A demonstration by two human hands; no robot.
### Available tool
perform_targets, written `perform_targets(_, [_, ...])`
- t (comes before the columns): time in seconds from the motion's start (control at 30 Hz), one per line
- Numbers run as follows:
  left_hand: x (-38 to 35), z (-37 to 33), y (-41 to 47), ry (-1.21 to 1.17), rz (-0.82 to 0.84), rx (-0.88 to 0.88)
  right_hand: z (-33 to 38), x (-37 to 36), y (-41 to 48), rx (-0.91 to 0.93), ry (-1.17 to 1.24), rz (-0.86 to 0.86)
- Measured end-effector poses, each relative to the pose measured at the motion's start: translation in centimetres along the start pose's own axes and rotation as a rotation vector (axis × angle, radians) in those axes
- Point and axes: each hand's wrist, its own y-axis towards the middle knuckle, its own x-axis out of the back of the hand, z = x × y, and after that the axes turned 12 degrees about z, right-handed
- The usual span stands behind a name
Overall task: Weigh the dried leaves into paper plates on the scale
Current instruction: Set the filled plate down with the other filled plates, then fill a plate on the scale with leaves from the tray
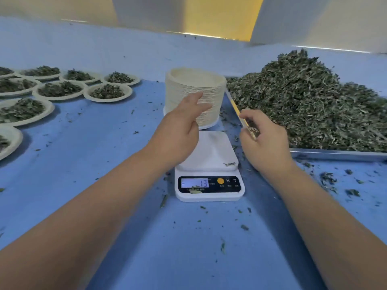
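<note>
A white digital scale (pixel 209 164) stands in the middle of the blue table, its platform bare except for a leaf scrap, its display lit. Behind it rises a tall stack of paper plates (pixel 194 95). My left hand (pixel 180 126) hovers with straight fingers in front of the stack, above the scale's far edge. A big heap of dried leaves (pixel 303 101) fills a metal tray (pixel 335 153) on the right. My right hand (pixel 263 139) hangs over the tray's near left corner, fingers loosely curled with a few leaf bits at the fingertips.
Several paper plates with portions of leaves (pixel 60 88) lie in rows at the left. Loose leaf crumbs (pixel 328 181) are scattered on the blue table cover (pixel 104 164) around the scale and in front of the tray. A pale wall runs along the back.
</note>
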Motion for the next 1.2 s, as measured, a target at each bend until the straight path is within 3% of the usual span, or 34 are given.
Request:
perform_targets(0.17, [0.0, -1.9, 2.8, 0.516, 0.066, -0.036, -1.4, 0.2, 0.7, -0.054, -0.078, -0.008])
perform_targets(0.3, [2.1, -2.3, 7.1, 0.826, 0.109, 0.102, -2.0, 0.3, 0.7, -0.111, -0.057, -0.024])
perform_targets(0.47, [3.3, -2.2, 9.1, 0.857, 0.231, 0.255, -2.8, 0.5, 0.8, -0.144, -0.006, -0.051])
perform_targets(0.97, [4.2, -0.7, 9.7, 1.104, 0.259, 0.067, -3.0, 0.0, 1.2, -0.206, 0.059, -0.070])
perform_targets(1.2, [4.6, 0.1, 10.1, 0.995, 0.202, 0.097, -3.0, 0.0, 1.2, -0.214, 0.048, -0.058])
